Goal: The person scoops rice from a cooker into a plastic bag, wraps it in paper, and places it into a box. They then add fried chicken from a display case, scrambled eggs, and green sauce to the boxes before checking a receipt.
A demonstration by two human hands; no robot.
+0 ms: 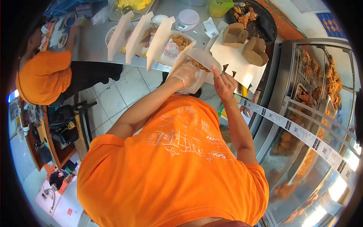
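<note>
My left hand, in a clear plastic glove, is wrapped round the near side of a white takeaway box at the counter's front edge. Fried food shows inside it, partly under a translucent lid or flap. My right hand is bare, at the right end of that lid, its index finger stretched up against it. Left of it stand several open white boxes in a row; one holds fried pieces and a round paper-wrapped item.
Brown cartons stand on white sheets at the right, below a black pan of fried chicken. A round scale sits behind the boxes. A glass food cabinet is at the right, a strip of labels crossing it. Another person stands at the left.
</note>
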